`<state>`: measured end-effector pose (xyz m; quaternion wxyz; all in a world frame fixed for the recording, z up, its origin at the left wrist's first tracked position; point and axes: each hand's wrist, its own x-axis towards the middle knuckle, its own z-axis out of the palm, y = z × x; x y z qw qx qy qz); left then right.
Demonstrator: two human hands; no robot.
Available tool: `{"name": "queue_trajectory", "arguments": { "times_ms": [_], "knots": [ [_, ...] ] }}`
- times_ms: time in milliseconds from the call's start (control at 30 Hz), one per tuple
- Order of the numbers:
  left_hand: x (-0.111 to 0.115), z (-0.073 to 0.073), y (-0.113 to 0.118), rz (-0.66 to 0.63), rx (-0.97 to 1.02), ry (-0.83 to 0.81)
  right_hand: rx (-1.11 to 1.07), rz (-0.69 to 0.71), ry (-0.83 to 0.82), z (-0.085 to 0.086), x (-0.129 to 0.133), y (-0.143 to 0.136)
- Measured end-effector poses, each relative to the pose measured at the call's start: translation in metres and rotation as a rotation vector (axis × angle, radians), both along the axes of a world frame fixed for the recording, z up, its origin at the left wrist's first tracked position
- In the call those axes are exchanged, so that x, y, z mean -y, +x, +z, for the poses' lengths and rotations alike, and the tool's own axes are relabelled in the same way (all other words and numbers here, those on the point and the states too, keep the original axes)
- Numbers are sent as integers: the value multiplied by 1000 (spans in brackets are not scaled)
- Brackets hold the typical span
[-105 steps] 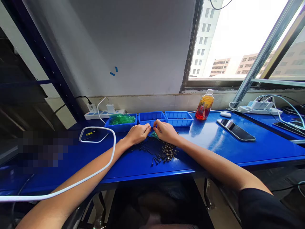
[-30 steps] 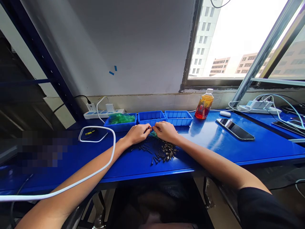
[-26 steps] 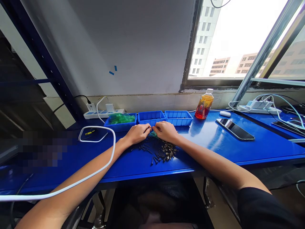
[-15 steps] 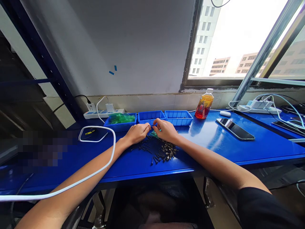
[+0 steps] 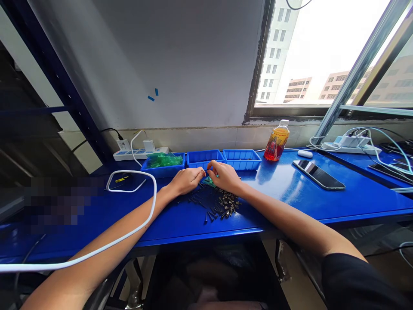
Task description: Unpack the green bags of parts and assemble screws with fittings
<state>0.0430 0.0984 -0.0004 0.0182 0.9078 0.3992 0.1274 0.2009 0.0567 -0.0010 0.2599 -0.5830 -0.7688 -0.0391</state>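
The L forearm [image 5: 138, 215] and R forearm [image 5: 287, 221], both bare, reach fwd. & inward in a wide V, bringing the hands nearly tip to tip, w/ a small gap betw. them. L hand [image 5: 186, 181]: back up, fingers curled under, thumb laid against the bent index in a pinch. L wrist [image 5: 170, 193] approx. straight, in line w/ its forearm. R hand [image 5: 225, 177]: back up, index arched highest, thumb below; whether these two tips meet is too small to tell. Other R fingers mostly hidden. R wrist [image 5: 243, 190] likewise approx. straight; R elbow [image 5: 329, 245] slightly bent, held out to the side.
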Motion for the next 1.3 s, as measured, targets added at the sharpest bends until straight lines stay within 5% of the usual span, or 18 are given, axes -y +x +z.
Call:
{"name": "queue_trajectory", "arguments": {
  "times_ms": [433, 933, 1300],
  "knots": [
    [-3, -3, -1, -82, 39, -13, -18, 44, 66, 1, -2, 4],
    [14, -3, 11, -297, 162, 63, -181, -180, 386, -1, -34, 56],
    [14, -4, 12, -311, 103, -6, -251, -37, 471, -3, -38, 57]
  ]
}}
